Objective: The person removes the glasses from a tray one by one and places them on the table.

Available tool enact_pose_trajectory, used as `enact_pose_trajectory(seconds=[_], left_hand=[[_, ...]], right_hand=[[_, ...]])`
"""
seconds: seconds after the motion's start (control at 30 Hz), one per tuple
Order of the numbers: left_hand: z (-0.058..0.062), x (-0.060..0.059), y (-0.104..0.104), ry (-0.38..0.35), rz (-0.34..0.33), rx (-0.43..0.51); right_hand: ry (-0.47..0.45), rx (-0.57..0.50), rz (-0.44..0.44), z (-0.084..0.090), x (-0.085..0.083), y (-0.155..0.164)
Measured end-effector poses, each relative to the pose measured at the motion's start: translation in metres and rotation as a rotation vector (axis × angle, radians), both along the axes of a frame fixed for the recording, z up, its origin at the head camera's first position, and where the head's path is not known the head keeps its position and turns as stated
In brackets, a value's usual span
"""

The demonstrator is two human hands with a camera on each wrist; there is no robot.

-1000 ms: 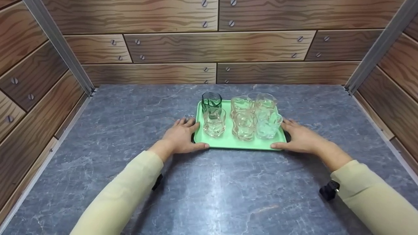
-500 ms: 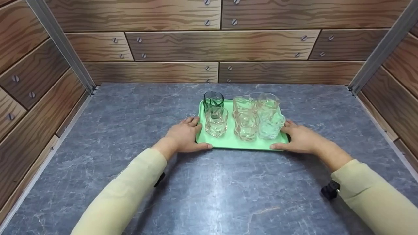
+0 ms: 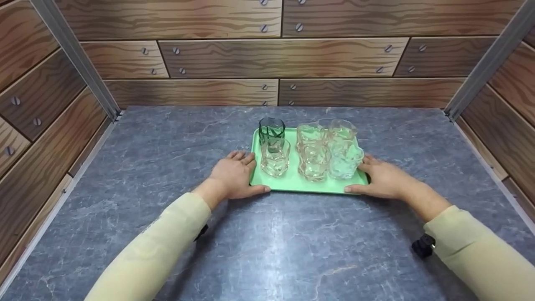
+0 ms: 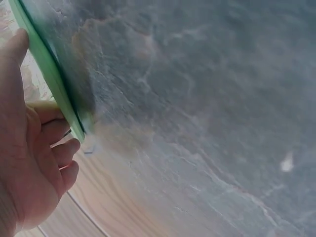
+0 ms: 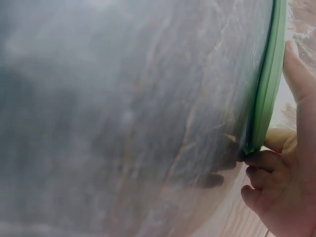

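Note:
A light green tray (image 3: 292, 184) sits mid-table and carries several glasses. One dark green glass (image 3: 271, 129) stands at its back left, and the clear glasses (image 3: 314, 160) fill the rest. My left hand (image 3: 234, 176) grips the tray's left edge, thumb along the front corner. My right hand (image 3: 385, 179) grips the right edge the same way. In the left wrist view the thumb lies over the tray rim (image 4: 50, 79) and the fingers (image 4: 61, 153) curl beneath it. The right wrist view shows the tray rim (image 5: 269, 84) with fingers (image 5: 264, 160) curled under it.
The grey marble-patterned tabletop (image 3: 267, 242) is boxed in by wood-patterned walls (image 3: 276, 58) at the back and both sides, with metal posts (image 3: 77, 62) in the corners. A black wrist mount (image 3: 422, 245) shows under my right sleeve.
Tray and hands stay almost in place. The dark gaps beside the tray's two side edges a second ago have closed, and both hands sit tighter against the rim.

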State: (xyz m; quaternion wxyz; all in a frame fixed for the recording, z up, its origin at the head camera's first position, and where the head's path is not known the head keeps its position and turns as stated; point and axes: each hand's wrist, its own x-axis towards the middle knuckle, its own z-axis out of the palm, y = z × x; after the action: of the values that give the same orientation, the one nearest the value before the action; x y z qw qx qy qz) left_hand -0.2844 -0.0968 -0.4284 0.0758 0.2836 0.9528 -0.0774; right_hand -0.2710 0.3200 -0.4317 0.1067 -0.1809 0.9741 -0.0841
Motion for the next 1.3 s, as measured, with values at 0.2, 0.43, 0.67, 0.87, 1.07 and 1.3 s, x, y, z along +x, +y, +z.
enact_pose_trajectory(seconds=[0.2, 0.43, 0.67, 0.87, 1.07, 1.3], left_hand=[[-0.002, 0.011, -0.007, 0.000, -0.008, 0.018], [-0.003, 0.027, -0.016, 0.017, -0.028, 0.062], [-0.002, 0.048, -0.022, 0.016, -0.039, 0.060], [-0.004, 0.061, -0.027, 0.050, -0.062, 0.069], [-0.007, 0.071, -0.033, 0.064, -0.071, 0.087], [-0.006, 0.082, -0.037, 0.071, -0.081, 0.116]], right_hand=[[0.011, -0.007, 0.011, -0.001, 0.009, -0.003], [0.013, -0.025, 0.015, -0.003, 0.022, -0.007], [0.028, -0.030, 0.033, -0.003, 0.036, -0.010], [0.049, -0.046, 0.056, -0.004, 0.046, -0.014], [0.046, -0.050, 0.062, -0.006, 0.055, -0.016], [0.063, -0.050, 0.069, -0.005, 0.066, -0.018]])
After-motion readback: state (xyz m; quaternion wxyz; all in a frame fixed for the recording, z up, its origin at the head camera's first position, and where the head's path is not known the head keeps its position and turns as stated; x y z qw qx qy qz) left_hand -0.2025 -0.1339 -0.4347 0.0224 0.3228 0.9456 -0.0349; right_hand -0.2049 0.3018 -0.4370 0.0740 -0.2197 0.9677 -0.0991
